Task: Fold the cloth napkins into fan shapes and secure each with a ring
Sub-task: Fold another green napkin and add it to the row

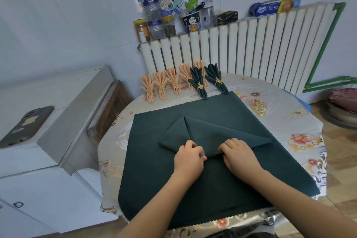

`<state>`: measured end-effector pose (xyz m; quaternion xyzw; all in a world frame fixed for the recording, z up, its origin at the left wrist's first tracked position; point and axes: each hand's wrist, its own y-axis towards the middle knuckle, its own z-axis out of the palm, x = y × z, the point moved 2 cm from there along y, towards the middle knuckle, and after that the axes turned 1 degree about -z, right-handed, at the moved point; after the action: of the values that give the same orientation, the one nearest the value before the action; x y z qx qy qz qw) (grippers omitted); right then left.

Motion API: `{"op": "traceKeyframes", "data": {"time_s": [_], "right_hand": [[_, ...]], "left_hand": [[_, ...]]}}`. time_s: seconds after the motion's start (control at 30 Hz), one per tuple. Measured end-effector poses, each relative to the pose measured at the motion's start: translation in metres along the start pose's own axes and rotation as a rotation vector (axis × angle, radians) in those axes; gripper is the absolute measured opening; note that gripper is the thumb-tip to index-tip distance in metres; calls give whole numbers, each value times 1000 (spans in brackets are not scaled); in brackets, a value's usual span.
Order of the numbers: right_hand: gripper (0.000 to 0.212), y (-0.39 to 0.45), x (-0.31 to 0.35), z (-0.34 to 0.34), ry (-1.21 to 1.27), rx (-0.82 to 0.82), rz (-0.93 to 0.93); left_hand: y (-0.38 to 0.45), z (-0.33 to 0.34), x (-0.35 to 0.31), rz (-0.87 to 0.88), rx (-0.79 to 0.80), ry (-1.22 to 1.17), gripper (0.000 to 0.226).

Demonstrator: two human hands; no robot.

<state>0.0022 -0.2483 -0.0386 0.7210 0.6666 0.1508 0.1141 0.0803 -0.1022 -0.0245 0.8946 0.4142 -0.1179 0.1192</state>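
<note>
A dark green napkin lies folded into a flat triangular shape on top of a larger spread-out dark green cloth. My left hand and my right hand pinch its near edge side by side, fingers curled round the fabric. Loose gold rings lie on the table at the right. At the table's far edge stand several peach fan napkins and two dark green fan napkins, each held by a gold ring.
The round table has a floral plastic cover. A white radiator stands behind it, topped with jars and boxes. A white cabinet with a phone on it is at the left. A cushioned stool sits at the right.
</note>
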Motion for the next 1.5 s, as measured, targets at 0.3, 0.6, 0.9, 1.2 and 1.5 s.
{"op": "traceKeyframes", "data": {"time_s": [0.3, 0.6, 0.9, 1.2, 1.5], "right_hand": [[24, -15, -41, -54, -331, -127, 111], [22, 68, -5, -67, -449, -4, -155], [35, 138, 20, -15, -519, 392, -375], [35, 152, 15, 28, -185, 383, -233], [36, 133, -5, 45, 167, 145, 82]], "left_hand": [[-22, -18, 12, -39, 96, -164, 14], [-38, -22, 14, -79, 210, -176, 19], [-19, -24, 13, -136, 240, -97, 31], [-6, -28, 22, -113, 269, -51, 16], [7, -25, 17, 21, 440, 118, 58]]}}
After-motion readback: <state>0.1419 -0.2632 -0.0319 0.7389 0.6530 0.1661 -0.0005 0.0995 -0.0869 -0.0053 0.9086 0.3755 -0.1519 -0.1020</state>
